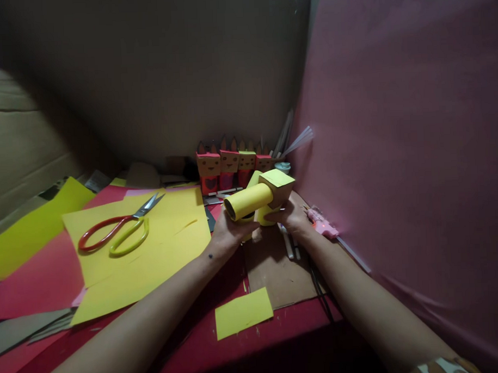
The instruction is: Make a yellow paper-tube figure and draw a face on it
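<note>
Step in hand: judged to be two-handed positioning of the piece (249,201), with the left hand (230,230) and the right hand (293,215) both on it.
Next move: judged to call for light, even pressure; the tube looks thin-walled and could dent.
Surface (189,341): dark red, smooth covering; front edge in shadow.
Sheet (169,238): yellow, flat, matt paper; toward the surface's left edge.
Board (276,267): brown cardboard, flat; near the surface's right edge.
Figures (209,166): boxy cardboard heads with pointed ears; in a row at the rear edge.
Scissors (136,216): metal blades, looped red and yellow handles; lying on the sheet.
Piece: yellow-topped cardboard box with a yellow tube, open end leftward; over the board's rear left corner, contact with it unclear.
Left fingers: clamped on the piece below the tube's open end.
Right fingers: clamped on the piece below the box; tips partly hidden.
Card (244,313): yellow rectangle; at the board's front left corner.
Glue gun (322,223): pink; beside the board's right edge.
</note>
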`<state>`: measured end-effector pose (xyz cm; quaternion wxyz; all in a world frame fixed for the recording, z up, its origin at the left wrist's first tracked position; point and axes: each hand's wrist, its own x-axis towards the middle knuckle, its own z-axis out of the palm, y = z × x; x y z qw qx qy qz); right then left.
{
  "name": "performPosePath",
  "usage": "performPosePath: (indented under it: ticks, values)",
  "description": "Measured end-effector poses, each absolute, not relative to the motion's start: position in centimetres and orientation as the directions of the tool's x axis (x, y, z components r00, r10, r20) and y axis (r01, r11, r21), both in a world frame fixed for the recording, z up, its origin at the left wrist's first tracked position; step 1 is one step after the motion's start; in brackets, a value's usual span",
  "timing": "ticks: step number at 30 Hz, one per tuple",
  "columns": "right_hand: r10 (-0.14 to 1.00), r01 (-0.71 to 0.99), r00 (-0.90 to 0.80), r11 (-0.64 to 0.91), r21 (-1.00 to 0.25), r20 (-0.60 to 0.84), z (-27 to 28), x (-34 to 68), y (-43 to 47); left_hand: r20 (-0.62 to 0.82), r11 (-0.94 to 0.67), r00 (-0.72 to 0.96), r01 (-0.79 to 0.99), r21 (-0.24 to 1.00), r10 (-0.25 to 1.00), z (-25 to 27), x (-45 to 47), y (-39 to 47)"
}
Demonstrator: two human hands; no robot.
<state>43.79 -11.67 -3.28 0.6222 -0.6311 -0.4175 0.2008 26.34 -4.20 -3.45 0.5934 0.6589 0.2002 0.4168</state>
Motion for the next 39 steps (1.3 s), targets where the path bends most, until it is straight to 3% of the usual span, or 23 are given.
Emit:
performPosePath:
  ticks: [13, 39]
  values:
    - [0.845, 0.23, 0.507, 0.061, -0.971, 0.173, -2.7, 43.5, -12.6, 0.258, -0.108, 0.557, -0.288, 0.952, 0.789, -3.1, 25.4, -3.8]
    - [0.816, 0.268, 0.519, 0.128, -0.955, 0.255, -3.3, 43.4, -12.6, 0.377, -0.242, 0.517, -0.311, 0.919, 0.768, -2.7, 25.4, -3.1]
